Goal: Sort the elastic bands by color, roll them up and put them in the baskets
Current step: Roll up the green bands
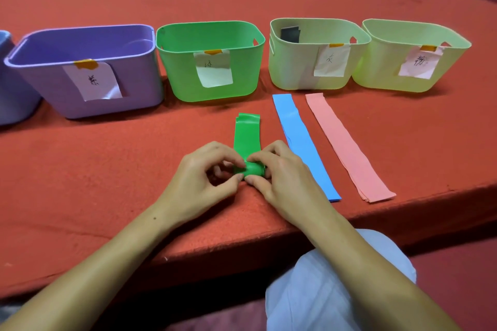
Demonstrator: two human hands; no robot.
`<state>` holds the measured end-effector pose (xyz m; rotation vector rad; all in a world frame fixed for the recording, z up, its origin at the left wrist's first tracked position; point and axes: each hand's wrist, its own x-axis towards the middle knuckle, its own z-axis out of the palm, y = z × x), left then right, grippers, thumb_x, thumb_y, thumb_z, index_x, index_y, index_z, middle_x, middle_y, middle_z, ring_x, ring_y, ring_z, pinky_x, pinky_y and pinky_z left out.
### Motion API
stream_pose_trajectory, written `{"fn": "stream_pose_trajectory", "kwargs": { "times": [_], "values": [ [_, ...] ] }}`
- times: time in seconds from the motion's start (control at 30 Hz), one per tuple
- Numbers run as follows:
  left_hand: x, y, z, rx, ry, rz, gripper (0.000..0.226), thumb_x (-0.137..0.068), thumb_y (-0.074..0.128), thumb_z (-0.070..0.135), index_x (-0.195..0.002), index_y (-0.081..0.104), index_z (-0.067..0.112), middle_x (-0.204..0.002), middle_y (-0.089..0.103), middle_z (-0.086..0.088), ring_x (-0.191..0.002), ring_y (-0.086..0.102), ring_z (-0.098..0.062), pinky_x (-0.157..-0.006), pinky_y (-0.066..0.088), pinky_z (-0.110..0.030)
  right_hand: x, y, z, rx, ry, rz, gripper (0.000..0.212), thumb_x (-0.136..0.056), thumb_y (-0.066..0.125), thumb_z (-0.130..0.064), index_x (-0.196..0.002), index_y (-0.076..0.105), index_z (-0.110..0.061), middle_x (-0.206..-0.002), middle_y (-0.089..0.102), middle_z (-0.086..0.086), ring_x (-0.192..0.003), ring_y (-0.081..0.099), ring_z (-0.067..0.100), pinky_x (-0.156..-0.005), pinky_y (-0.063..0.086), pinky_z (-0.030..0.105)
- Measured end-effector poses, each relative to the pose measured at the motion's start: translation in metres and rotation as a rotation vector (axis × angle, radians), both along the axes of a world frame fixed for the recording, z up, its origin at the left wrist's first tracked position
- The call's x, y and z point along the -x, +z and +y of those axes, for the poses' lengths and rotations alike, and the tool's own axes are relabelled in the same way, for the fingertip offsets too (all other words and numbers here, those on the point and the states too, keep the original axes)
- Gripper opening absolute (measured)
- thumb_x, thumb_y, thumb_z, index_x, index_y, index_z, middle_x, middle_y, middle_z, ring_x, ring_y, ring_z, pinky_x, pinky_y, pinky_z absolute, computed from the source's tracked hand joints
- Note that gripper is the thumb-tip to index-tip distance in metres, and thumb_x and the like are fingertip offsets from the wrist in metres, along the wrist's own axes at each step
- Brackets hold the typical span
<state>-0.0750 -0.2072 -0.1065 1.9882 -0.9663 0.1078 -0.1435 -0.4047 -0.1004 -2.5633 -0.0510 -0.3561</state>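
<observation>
Both hands are on it: left hand (200, 177) and right hand (279, 172) pinch the rolled end of the green band (247, 137) near the front edge of the red mat (107, 169), its flat tail pointing at the green basket (185, 75). Right of it lie the blue band (301, 140) and pink band (347, 148), flat, side by side. Along the back: purple basket (139, 80), then two pale baskets, the first (293, 67) holding a grey piece (290, 33), the second (382, 67) at the right end.
</observation>
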Motion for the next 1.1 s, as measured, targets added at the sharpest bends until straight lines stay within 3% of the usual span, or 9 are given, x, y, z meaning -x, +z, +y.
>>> {"fn": "stream_pose_trajectory", "kwargs": {
  "times": [0.2,0.47,0.6,0.8,0.97,1.1],
  "values": [
    [0.001,-0.008,-0.003,-0.057,0.018,-0.054,0.034,-0.086,0.086,0.012,-0.115,0.071,0.023,-0.111,0.058,0.005,-0.085,0.061,-0.018,-0.077,0.054,-0.027,-0.002,-0.003,-0.004,-0.032,0.032,0.006,0.033,-0.092,0.077,-0.028,-0.125,0.071,-0.027,-0.111,0.052,-0.011,-0.088,0.055,0.008,-0.088,0.053,0.036],
    [0.006,-0.004,0.001,-0.106,0.040,-0.171,0.025,-0.092,0.082,0.021,-0.113,0.069,0.020,-0.080,0.051,0.014,-0.074,0.054,-0.011,-0.070,0.046,-0.027,0.003,-0.001,-0.008,0.008,0.084,0.036,0.032,-0.098,0.070,-0.030,-0.129,0.070,-0.024,-0.115,0.054,-0.008,-0.096,0.056,0.010,-0.092,0.051,0.036],
    [0.005,-0.004,-0.002,-0.101,0.068,-0.164,0.022,-0.092,0.081,0.021,-0.111,0.069,0.019,-0.083,0.055,0.018,-0.073,0.052,-0.008,-0.070,0.044,-0.024,0.004,-0.002,-0.005,0.021,0.059,0.070,0.031,-0.101,0.064,-0.031,-0.131,0.068,-0.022,-0.121,0.048,-0.002,-0.110,0.057,0.019,-0.098,0.049,0.038],
    [0.001,-0.008,-0.003,-0.117,0.090,-0.145,0.020,-0.096,0.076,0.020,-0.115,0.071,0.019,-0.094,0.059,0.007,-0.081,0.056,-0.008,-0.077,0.044,-0.019,0.002,-0.001,-0.004,-0.008,0.027,0.056,0.040,-0.101,0.065,-0.033,-0.139,0.062,-0.021,-0.115,0.052,-0.004,-0.104,0.058,0.015,-0.094,0.043,0.027],
    [0.000,-0.009,-0.003,-0.143,0.084,-0.168,0.021,-0.097,0.069,0.029,-0.115,0.069,0.018,-0.096,0.061,0.011,-0.082,0.049,0.003,-0.078,0.040,-0.023,0.007,0.001,-0.007,0.027,0.097,0.055,0.034,-0.096,0.071,-0.035,-0.124,0.055,-0.024,-0.115,0.052,-0.006,-0.101,0.056,0.017,-0.093,0.048,0.037],
    [0.003,-0.009,-0.002,-0.135,0.077,-0.149,0.025,-0.099,0.066,0.032,-0.117,0.074,0.017,-0.099,0.066,0.009,-0.082,0.052,-0.001,-0.079,0.045,-0.025,0.008,0.000,-0.011,0.029,0.097,0.046,0.027,-0.100,0.066,-0.032,-0.125,0.060,-0.023,-0.111,0.056,-0.004,-0.098,0.055,0.020,-0.092,0.048,0.041]
  ]
}}
